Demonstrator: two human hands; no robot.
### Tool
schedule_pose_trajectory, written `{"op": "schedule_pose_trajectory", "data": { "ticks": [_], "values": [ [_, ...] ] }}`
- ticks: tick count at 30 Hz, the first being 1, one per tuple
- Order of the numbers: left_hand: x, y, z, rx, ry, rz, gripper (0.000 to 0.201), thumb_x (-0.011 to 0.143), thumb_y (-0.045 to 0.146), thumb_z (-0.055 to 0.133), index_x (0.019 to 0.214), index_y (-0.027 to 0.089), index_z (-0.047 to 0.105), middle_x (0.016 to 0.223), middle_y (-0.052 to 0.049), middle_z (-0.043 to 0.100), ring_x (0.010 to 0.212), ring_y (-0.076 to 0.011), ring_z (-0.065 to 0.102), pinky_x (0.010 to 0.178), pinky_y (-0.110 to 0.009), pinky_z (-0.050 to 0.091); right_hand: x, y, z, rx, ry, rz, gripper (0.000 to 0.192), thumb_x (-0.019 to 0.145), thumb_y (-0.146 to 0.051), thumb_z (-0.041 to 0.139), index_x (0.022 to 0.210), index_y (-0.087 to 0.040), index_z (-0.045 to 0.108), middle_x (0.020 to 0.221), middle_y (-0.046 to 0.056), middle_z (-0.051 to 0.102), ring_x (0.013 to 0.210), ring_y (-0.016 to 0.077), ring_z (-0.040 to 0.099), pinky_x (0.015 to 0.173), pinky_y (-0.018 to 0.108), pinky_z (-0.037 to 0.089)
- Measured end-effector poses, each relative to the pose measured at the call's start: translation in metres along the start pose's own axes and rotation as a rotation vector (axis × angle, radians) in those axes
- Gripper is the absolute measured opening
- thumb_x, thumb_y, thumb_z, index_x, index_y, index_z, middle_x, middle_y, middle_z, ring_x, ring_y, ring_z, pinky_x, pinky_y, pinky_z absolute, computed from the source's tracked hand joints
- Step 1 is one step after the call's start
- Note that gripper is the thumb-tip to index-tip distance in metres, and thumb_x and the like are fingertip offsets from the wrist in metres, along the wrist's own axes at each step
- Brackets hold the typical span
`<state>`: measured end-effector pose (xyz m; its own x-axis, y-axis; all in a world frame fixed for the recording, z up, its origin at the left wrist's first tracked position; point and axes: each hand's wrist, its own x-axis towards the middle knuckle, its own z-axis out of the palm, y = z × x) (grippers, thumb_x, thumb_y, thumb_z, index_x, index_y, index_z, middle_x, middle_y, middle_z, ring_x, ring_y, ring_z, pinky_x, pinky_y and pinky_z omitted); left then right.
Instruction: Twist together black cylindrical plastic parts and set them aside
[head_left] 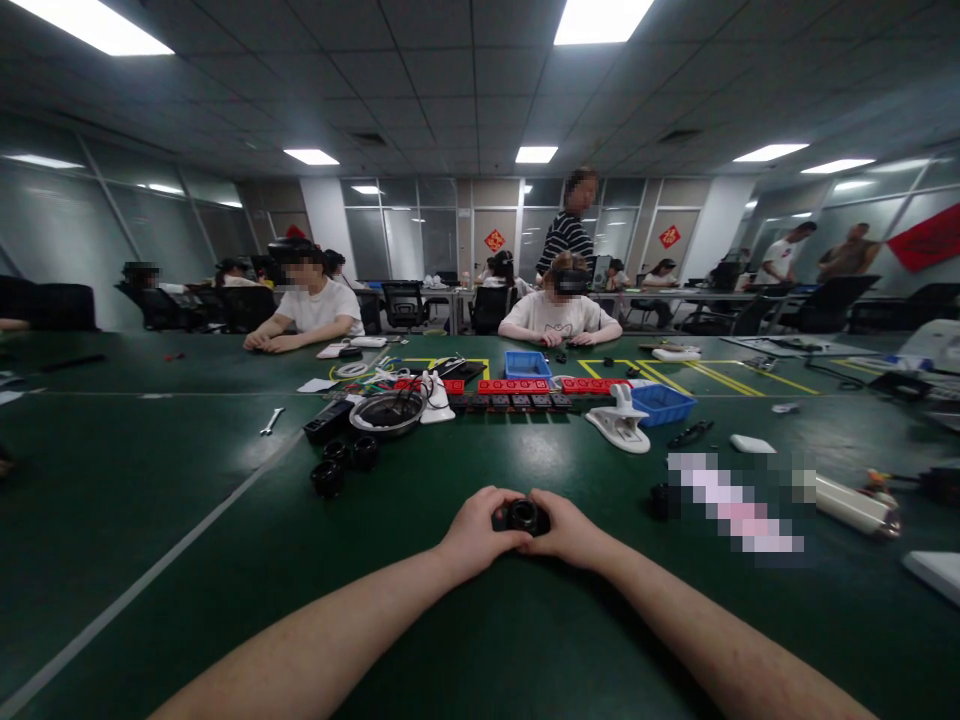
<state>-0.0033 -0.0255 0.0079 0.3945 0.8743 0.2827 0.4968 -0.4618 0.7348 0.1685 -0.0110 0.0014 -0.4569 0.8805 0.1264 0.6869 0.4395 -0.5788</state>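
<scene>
A small black lens-like part (525,516) with a round ring on its upper face is between my two hands, just above or on the green table. My left hand (478,532) is closed round its left side, thumb at the near edge. From the right, my right hand (564,530) grips the same part, and the thumbs nearly meet in front. The underside is hidden by the fingers. Several black cylindrical parts (328,478) stand in a group to the left of my hands. Another small black part (661,500) sits to their right.
Beyond my hands lie a round metal-rimmed pan (388,412), red power strips (514,386), a blue tray (664,404) and a white clip stand (619,430). A wrench (272,421) lies at left, a cream cylinder (855,503) at right. Two people sit across the table.
</scene>
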Motion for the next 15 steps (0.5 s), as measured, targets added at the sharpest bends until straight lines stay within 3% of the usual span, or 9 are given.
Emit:
{"op": "schedule_pose_trajectory", "data": {
  "ticks": [4, 7, 11, 15],
  "values": [
    [-0.001, -0.001, 0.006, 0.020, 0.071, -0.039, 0.039, 0.058, 0.026, 0.068, 0.096, 0.022, 0.056, 0.082, 0.000, 0.051, 0.072, -0.0149, 0.048, 0.065, -0.025, 0.038, -0.002, -0.009, 0.009, -0.311, 0.152, 0.046, 0.032, 0.057, -0.040, 0.064, 0.072, -0.016, 0.049, 0.072, 0.002, 0.054, 0.066, 0.0167, 0.049, 0.058, 0.026, 0.032],
    [0.001, -0.002, 0.007, 0.013, 0.069, -0.031, 0.039, 0.058, 0.025, 0.068, 0.095, 0.021, 0.055, 0.084, 0.000, 0.051, 0.073, -0.0151, 0.048, 0.066, -0.025, 0.039, -0.003, -0.010, 0.008, -0.343, 0.163, -0.002, 0.040, 0.057, -0.049, 0.062, 0.077, -0.016, 0.051, 0.077, 0.005, 0.055, 0.073, 0.0205, 0.050, 0.065, 0.030, 0.033],
    [0.003, -0.002, 0.002, -0.014, 0.011, 0.024, 0.040, 0.060, 0.026, 0.068, 0.097, 0.021, 0.055, 0.086, -0.001, 0.052, 0.077, -0.0158, 0.048, 0.067, -0.025, 0.039, -0.002, 0.000, -0.003, -0.104, 0.029, -0.127, 0.053, 0.055, -0.045, 0.066, 0.098, -0.018, 0.051, 0.091, 0.004, 0.055, 0.083, 0.0207, 0.049, 0.071, 0.030, 0.036],
    [0.003, -0.002, -0.005, -0.038, -0.068, 0.086, 0.042, 0.063, 0.029, 0.066, 0.103, 0.022, 0.054, 0.088, -0.001, 0.053, 0.078, -0.0156, 0.049, 0.068, -0.025, 0.039, 0.001, 0.008, -0.016, 0.099, -0.159, -0.188, 0.041, 0.062, -0.037, 0.065, 0.096, -0.018, 0.056, 0.090, 0.003, 0.055, 0.085, 0.0194, 0.049, 0.074, 0.030, 0.037]
  ]
}}
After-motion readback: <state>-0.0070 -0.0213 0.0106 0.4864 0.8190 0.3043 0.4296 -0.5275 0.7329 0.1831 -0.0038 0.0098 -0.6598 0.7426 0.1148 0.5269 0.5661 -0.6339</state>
